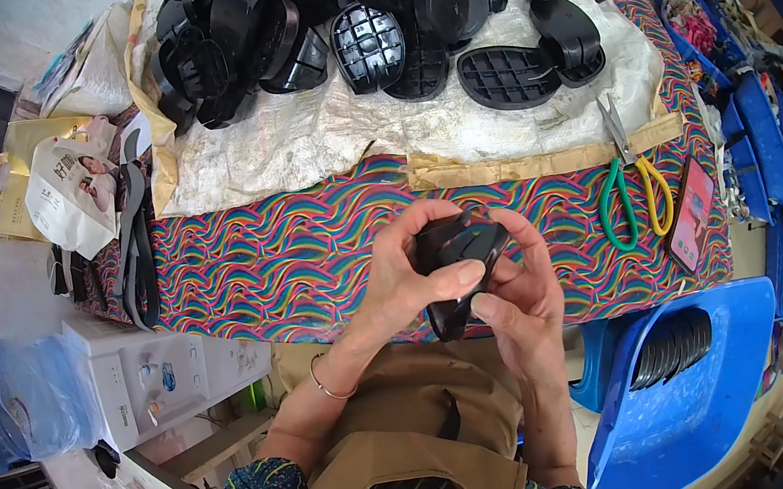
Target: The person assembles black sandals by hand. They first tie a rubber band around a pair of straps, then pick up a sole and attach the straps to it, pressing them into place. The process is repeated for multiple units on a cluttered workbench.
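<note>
My left hand (406, 277) and my right hand (525, 296) are closed around one black moulded shoe sole (448, 319) above the near side of the table. The left thumb presses across its top, and the right thumb rests on its near edge. Fingers hide much of the sole, so its full outline cannot be made out. Beyond my hands, a heap of similar black soles (369, 46) with grid-patterned undersides lies on a white woven sack (281, 155). A pair of scissors (625, 154) with one green and one yellow handle lies right of my hands, its blades on the sack.
A patterned cloth (246, 264) covers the table. A phone (692, 215) lies at its right edge. Below stands a blue tub (744, 366) holding a row of black soles (672, 346). Dark strips (137, 248) and a white bag (70, 203) sit left, above a water dispenser (132, 378).
</note>
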A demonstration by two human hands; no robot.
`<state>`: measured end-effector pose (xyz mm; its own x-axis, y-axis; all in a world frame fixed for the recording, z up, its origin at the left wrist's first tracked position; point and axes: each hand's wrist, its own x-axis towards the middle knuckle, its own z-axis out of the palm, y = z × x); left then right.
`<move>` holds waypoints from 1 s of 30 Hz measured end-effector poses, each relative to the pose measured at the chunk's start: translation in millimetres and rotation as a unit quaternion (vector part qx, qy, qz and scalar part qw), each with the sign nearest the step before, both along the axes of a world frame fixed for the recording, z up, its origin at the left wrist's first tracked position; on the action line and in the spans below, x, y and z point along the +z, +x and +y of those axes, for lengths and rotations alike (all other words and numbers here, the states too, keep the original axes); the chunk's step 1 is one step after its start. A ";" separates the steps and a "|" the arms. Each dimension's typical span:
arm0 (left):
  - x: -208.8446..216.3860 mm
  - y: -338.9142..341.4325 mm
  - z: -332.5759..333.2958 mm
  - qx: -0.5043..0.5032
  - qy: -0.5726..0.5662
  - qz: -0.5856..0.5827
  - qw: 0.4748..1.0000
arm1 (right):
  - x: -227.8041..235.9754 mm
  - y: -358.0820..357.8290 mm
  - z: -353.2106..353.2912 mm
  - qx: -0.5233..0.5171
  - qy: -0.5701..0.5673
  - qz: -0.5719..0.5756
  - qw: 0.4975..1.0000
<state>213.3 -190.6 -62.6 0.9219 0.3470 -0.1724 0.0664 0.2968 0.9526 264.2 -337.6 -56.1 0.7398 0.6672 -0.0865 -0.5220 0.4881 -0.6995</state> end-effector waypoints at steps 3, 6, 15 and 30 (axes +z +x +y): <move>1.1 0.5 -2.7 -0.001 0.025 -0.023 0.999 | 0.9 6.1 -9.9 0.022 0.004 -0.025 0.999; 2.0 1.1 -4.1 -0.001 0.017 -0.022 1.000 | -5.4 7.6 -11.9 0.019 0.008 -0.016 1.000; 1.2 2.2 -9.7 0.053 0.034 -0.012 0.998 | -12.4 -4.4 2.2 -0.019 -0.022 -0.113 0.993; -6.4 2.1 -25.1 0.141 0.006 -0.030 0.990 | -19.5 -18.0 28.1 -0.194 0.024 -0.022 0.980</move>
<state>215.4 -215.8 -69.0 0.7970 0.5931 -0.1140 -0.0751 0.2846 0.9557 246.2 -309.5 -75.6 0.9411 0.3372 -0.0236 -0.2599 0.6771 -0.6885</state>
